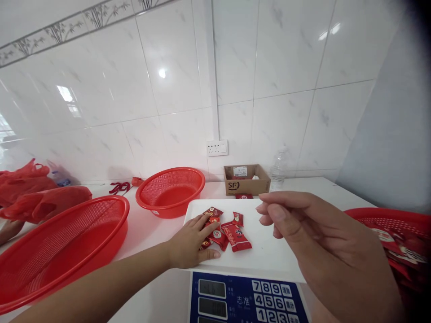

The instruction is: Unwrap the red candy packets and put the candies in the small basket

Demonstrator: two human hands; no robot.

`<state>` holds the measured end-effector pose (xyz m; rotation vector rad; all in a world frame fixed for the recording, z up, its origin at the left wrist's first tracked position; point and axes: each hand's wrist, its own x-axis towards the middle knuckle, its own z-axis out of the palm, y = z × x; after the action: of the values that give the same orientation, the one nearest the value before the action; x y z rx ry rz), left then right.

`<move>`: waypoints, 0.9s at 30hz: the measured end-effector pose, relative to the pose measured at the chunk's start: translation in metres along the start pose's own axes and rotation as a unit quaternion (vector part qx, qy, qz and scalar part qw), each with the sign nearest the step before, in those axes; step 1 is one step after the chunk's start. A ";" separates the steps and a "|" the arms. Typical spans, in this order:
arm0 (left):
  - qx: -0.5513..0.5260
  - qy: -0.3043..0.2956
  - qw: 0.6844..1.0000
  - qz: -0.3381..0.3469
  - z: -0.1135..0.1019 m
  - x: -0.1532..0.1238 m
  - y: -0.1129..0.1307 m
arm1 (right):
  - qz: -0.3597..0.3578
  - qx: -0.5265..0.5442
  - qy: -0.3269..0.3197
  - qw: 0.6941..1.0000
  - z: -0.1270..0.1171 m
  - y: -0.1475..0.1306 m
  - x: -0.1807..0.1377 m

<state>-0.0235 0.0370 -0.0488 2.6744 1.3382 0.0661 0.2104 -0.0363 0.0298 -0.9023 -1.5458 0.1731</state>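
Observation:
My left hand (191, 240) lies over several small red wrapped packets (218, 237) on the white pan (269, 251) of a weighing scale, its fingers stretched out and partly covering them. A larger red packet (237, 237) with dark characters and a tiny red packet (238, 219) lie just right of its fingertips. Raised above the pan's right side, my right hand (330, 246) has its thumb and fingers drawn together, with nothing visible between them. The blue keypad panel (244, 298) of the scale faces me; its display digits are too faint to read.
Two red plastic baskets (170, 211) (114, 224) stand to the left. At right, another red basket (404, 215) holds red packets. Red plastic bags (47, 199) and another person's hand (11, 229) are far left. A cardboard box (247, 186) and clear bottle (279, 168) stand by the wall.

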 end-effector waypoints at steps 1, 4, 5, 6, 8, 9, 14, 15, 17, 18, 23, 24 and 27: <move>0.006 0.007 1.000 0.002 0.000 0.004 0.000 | -0.004 0.000 -0.004 1.000 0.000 0.001 0.000; 0.020 0.034 0.999 0.009 0.000 0.015 -0.004 | -0.008 0.003 -0.010 1.000 -0.001 0.003 0.001; 0.023 0.043 0.999 0.010 -0.001 0.018 -0.006 | -0.007 0.004 -0.012 1.000 -0.001 0.004 0.001; 0.026 0.050 0.998 0.011 -0.001 0.020 -0.008 | -0.007 0.004 -0.013 1.000 0.000 0.004 0.002; 0.032 0.061 0.998 0.014 -0.001 0.024 -0.012 | -0.003 0.005 -0.017 1.000 0.001 0.003 0.002; 0.035 0.064 0.997 0.017 -0.002 0.026 -0.013 | -0.001 0.007 -0.018 1.000 0.002 0.002 0.002; 0.041 0.054 0.997 0.033 -0.005 0.031 -0.015 | 0.016 0.028 -0.030 0.999 0.001 -0.002 0.001; 0.043 0.051 0.997 0.036 -0.006 0.032 -0.014 | 0.018 0.029 -0.030 0.999 0.001 -0.003 0.001; 0.048 0.049 0.997 0.043 -0.007 0.032 -0.012 | 0.023 0.026 -0.027 0.999 0.000 -0.003 0.001; 0.052 0.050 0.996 0.045 -0.007 0.032 -0.011 | 0.026 0.027 -0.024 0.999 0.001 -0.003 0.001; 0.072 0.060 0.995 0.033 -0.005 0.033 -0.007 | 0.030 0.033 -0.026 0.999 0.002 -0.003 0.001; 0.075 0.061 0.995 0.031 -0.005 0.033 -0.006 | 0.025 0.031 -0.028 0.999 0.002 -0.002 0.000; 0.070 0.059 0.995 0.027 -0.004 0.035 -0.007 | 0.024 0.026 -0.022 0.999 0.001 -0.002 0.000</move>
<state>-0.0084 0.0690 -0.0469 2.8656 1.3511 0.1443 0.2084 -0.0373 0.0308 -0.9004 -1.5550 0.2678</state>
